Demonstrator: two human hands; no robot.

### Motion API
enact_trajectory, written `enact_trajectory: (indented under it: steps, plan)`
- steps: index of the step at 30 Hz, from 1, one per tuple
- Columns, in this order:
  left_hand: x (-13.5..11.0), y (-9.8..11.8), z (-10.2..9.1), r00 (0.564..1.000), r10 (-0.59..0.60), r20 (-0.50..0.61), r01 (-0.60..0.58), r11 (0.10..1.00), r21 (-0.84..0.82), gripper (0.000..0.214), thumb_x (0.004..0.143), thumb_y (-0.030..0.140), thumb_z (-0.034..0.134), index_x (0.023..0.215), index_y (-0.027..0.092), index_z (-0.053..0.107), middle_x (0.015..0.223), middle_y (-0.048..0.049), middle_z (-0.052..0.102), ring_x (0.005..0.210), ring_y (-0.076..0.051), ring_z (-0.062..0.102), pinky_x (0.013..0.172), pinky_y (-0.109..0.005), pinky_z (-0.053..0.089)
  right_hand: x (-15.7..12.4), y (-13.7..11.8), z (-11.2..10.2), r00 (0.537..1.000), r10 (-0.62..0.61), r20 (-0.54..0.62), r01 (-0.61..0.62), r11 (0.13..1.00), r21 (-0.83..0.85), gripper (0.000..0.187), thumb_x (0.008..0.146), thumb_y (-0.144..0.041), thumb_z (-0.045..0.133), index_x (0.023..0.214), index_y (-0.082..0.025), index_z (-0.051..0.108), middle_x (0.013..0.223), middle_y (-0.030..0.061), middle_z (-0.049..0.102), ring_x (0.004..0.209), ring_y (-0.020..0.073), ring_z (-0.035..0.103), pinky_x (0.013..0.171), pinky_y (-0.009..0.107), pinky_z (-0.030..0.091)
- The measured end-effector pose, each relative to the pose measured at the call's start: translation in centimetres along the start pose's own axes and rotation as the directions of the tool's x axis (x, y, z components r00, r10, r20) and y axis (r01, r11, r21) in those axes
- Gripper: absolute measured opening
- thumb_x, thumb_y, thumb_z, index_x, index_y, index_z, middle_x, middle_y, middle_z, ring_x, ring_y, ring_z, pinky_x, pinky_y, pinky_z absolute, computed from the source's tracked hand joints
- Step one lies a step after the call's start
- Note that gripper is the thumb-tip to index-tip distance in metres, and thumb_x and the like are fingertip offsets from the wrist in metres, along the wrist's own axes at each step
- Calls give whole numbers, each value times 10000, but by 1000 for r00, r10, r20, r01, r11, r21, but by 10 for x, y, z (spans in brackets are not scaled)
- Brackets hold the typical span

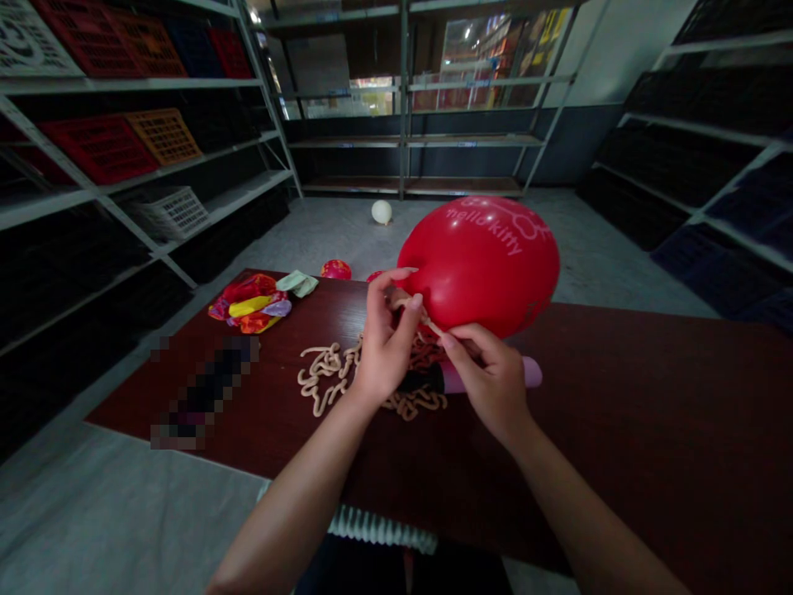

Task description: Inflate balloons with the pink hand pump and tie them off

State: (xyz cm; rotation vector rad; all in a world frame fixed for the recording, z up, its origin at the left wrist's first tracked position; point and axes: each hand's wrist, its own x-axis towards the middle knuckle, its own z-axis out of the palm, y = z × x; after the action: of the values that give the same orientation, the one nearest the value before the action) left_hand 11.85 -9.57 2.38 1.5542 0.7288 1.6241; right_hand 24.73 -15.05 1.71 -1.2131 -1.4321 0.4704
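An inflated red balloon point(480, 260) with white "hello kitty" lettering rises just beyond my hands. A beige band point(432, 326), which looks like rubber, runs between my fingers at the balloon's near lower left side. My left hand point(387, 339) is closed on one part of it, thumb and fingers curled round. With thumb and forefinger my right hand point(489, 376) pinches the other end. Fingers partly hide the balloon's neck. Below lie loose beige bands point(325, 372) in a tangle. Behind my right hand is a pink tube point(531, 372) with a black end, perhaps a pump.
Uninflated balloons point(251, 304) are heaped at the dark table's point(650, 397) far left, near a pale green crumpled piece point(297, 283). A pixelated dark object point(207, 388) lies at left. On the floor beyond sit a white balloon point(382, 212) and a red balloon point(336, 268). Crate-filled shelves point(130, 83) stand around.
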Motion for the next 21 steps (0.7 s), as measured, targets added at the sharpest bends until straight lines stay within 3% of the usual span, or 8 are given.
enact_trajectory:
  steps: [6, 11, 15, 21]
  plan:
    - [0, -8, 4, 985, -148, -93, 124, 966, -227, 417, 940, 385, 588, 1281, 333, 354, 749, 48, 502, 612, -101, 513, 629, -250, 451, -3, 1, 2, 997, -42, 66, 48, 995, -91, 211, 919, -391, 578, 783, -238, 627, 610, -32, 660, 540, 123, 606, 546, 232, 458]
    - [4, -10, 3, 984, -178, -11, 166, 938, -303, 484, 914, 392, 609, 1304, 324, 330, 768, 43, 524, 661, -109, 539, 680, -267, 474, -3, 2, 1, 998, -39, 49, 43, 994, -100, 208, 916, -374, 577, 764, -235, 611, 592, -37, 641, 530, 117, 594, 532, 224, 441]
    - [5, -8, 2, 990, -107, 97, 130, 954, -270, 369, 911, 382, 607, 1213, 274, 424, 804, 23, 541, 732, -122, 556, 733, -282, 484, 0, 2, -2, 1000, -16, -2, 16, 991, -136, 238, 905, -395, 579, 733, -232, 599, 549, -45, 587, 489, 108, 531, 487, 223, 381]
    - [3, -2, 1, 988, -61, 143, 70, 996, -62, 165, 880, 331, 675, 951, 210, 588, 917, -39, 617, 826, -146, 580, 790, -294, 482, -1, 3, -3, 1000, -4, -17, 2, 992, -129, 206, 918, -387, 566, 791, -233, 615, 604, -41, 607, 534, 107, 539, 526, 227, 391]
